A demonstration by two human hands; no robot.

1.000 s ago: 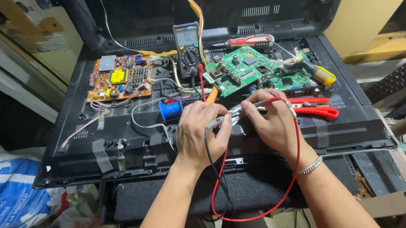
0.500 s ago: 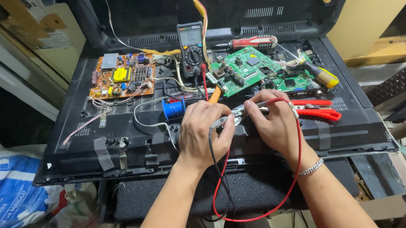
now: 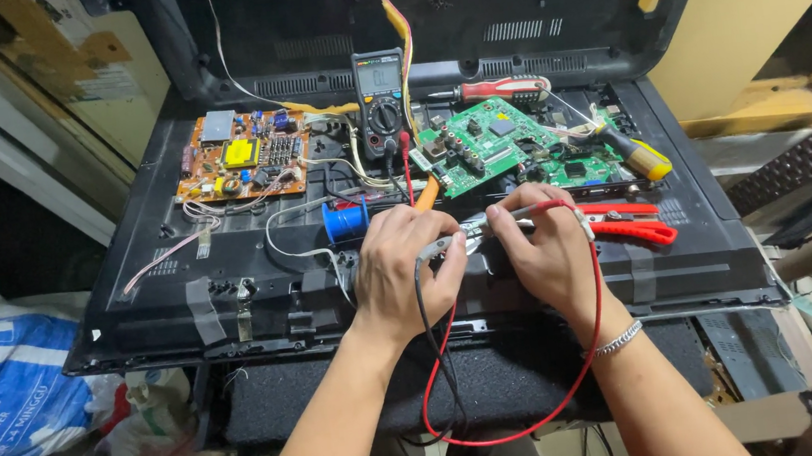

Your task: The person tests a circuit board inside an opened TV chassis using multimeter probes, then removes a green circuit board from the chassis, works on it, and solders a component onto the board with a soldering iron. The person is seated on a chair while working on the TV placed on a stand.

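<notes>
Nearest, a red lead (image 3: pixel 594 339) and a black lead (image 3: pixel 428 326) looping down over the front edge of the black worktop (image 3: pixel 463 383), both running up into the hands. Left hand (image 3: pixel 400 264) curled, fingers pinched shut on the grey-tipped black probe (image 3: pixel 438 248), tip aimed right. Right hand (image 3: pixel 543 244) close beside, a metal bracelet (image 3: pixel 621 338) at the wrist, fingers closed on the red probe (image 3: pixel 550 207), knuckles up. Both probe tips meeting between the hands, over the lower middle of the opened television back (image 3: pixel 233 306); exact contact point hidden by the fingers. Just right of the right hand, red-handled pliers (image 3: pixel 631 219) lying flat on the panel. Just behind the left hand, a blue spool (image 3: pixel 345 219) with white wire trailing off it. Further back, a green circuit board (image 3: pixel 483 149) at centre right, a yellow-handled screwdriver (image 3: pixel 640 155) past its right end, and an orange-brown circuit board (image 3: pixel 239 165) at the left. Between the boards, a dark meter (image 3: pixel 381 100) standing upright, screen facing forward. Behind the green board, a red-handled screwdriver (image 3: pixel 502 88) lying crosswise. Farthest back, the tilted black rear cover (image 3: pixel 463 1). Off to the left on the floor, a blue and white sack (image 3: pixel 1 391).
</notes>
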